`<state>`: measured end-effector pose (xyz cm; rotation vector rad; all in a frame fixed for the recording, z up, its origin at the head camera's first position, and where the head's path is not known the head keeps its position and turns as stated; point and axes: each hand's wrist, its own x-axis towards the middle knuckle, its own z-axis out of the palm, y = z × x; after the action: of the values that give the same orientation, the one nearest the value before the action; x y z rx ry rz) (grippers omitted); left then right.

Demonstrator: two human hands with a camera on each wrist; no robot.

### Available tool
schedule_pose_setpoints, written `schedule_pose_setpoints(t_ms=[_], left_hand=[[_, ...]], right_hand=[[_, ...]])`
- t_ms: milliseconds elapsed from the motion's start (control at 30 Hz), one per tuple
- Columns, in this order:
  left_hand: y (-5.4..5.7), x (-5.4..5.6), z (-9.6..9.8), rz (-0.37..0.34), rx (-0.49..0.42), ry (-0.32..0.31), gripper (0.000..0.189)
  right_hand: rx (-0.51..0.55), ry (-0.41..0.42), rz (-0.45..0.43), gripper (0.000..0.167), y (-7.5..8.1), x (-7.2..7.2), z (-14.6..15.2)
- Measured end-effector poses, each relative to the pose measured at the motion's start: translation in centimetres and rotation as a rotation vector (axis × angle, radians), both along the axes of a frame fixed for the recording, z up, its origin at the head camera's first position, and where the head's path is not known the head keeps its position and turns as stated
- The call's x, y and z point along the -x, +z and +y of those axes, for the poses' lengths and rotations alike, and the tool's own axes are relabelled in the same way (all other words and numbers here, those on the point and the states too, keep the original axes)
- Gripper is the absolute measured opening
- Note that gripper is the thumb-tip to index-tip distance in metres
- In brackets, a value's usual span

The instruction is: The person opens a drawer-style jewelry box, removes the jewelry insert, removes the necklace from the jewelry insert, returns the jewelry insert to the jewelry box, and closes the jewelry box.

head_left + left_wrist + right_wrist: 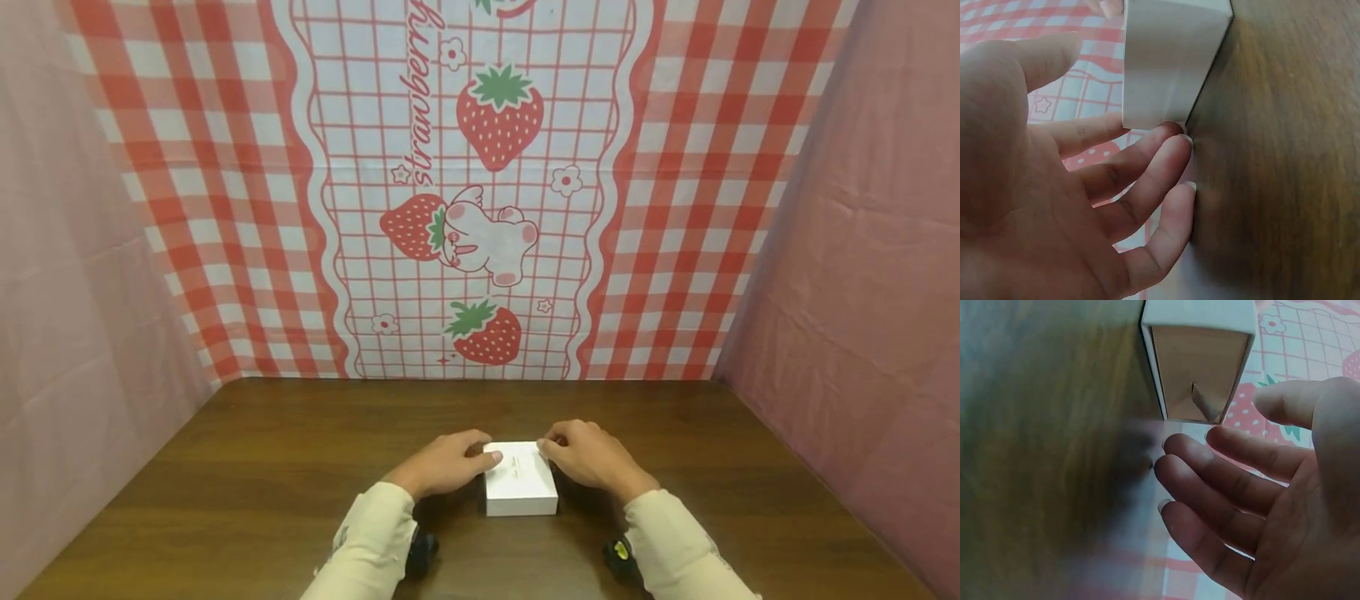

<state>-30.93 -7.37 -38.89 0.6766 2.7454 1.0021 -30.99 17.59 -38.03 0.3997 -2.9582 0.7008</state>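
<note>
A small white box with faint gold lettering on its lid lies flat on the table. On its left, my left hand has the thumb over the lid's edge and fingertips at the far left corner. The left wrist view shows those fingers loosely bent, the thumb held apart from the box's white side. My right hand is by the far right corner, fingers relaxed just beyond the box in the right wrist view. There, the box's right side shows a brown inner panel with a small slit or flap.
The brown wooden table ends at a red-and-white checked strawberry cloth hanging behind it. Pink curtains stand at both sides. Dark wrist devices sit under both cream sleeves.
</note>
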Motion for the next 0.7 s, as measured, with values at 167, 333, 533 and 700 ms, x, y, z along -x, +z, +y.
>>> schedule_pose_setpoints(t_ms=[167,333,533,700], left_hand=[[-0.1,0.1,-0.1,0.009,-0.029,-0.01,0.057],[-0.3,-0.1,-0.2,0.02,-0.06,-0.001,0.057],[-0.6,-0.3,-0.3,0.014,-0.084,0.006,0.058],[-0.8,-0.3,0.0,-0.012,-0.11,0.002,0.058]], right_hand=[[0.008,0.007,-0.017,0.023,0.1,-0.4,0.0],[0.012,0.043,-0.007,0.021,0.1,-0.5,0.0],[0.02,0.104,0.023,0.017,-0.2,-0.5,0.5],[0.038,0.163,0.046,0.016,-0.4,-0.4,1.3]])
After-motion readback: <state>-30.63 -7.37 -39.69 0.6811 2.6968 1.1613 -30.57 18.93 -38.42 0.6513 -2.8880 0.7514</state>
